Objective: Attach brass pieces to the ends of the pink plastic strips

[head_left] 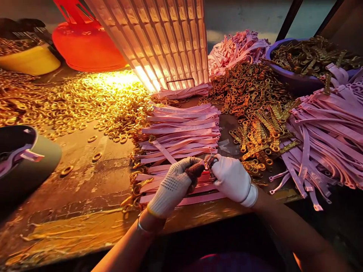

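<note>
Both hands wear white gloves with bare-looking dark fingertips and meet over a stack of pink straps. My left hand is closed in a pinch on the end of a pink strap, whose other end with a gold ring points up and left. Close beside it on the right, my right hand is also pinched, its fingertips at the same spot. Whatever lies between the right fingertips is too small to make out. Gold pieces line the stack's left edge.
Gold rings are heaped at the left, gold tabs at the right. More pink straps hang over the right edge. A purple basin, yellow container, red basket, ribbed panel and dark bin surround the work.
</note>
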Demonstrator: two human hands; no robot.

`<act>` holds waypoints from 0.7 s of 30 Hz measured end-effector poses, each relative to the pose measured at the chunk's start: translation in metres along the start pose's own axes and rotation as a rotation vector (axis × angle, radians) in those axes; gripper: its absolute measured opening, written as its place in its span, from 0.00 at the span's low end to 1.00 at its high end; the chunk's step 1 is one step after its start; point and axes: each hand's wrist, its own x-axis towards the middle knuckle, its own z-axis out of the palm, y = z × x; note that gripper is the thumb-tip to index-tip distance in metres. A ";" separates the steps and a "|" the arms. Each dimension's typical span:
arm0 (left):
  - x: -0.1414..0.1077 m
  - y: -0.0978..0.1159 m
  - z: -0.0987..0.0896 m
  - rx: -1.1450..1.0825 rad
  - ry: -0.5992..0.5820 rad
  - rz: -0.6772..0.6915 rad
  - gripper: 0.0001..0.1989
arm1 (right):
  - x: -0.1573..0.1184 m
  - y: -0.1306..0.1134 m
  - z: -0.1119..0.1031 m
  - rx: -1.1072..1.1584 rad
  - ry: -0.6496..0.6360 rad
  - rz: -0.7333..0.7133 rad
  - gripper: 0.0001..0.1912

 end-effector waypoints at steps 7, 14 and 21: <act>0.009 -0.011 -0.003 0.539 -0.077 0.353 0.13 | -0.008 -0.008 0.029 -0.132 0.163 0.066 0.12; 0.016 -0.015 -0.005 0.451 -0.149 0.304 0.16 | -0.010 -0.001 0.017 -0.067 -0.028 0.047 0.11; 0.007 -0.006 -0.003 0.341 -0.134 0.178 0.18 | -0.009 0.005 0.001 -0.031 -0.205 0.019 0.08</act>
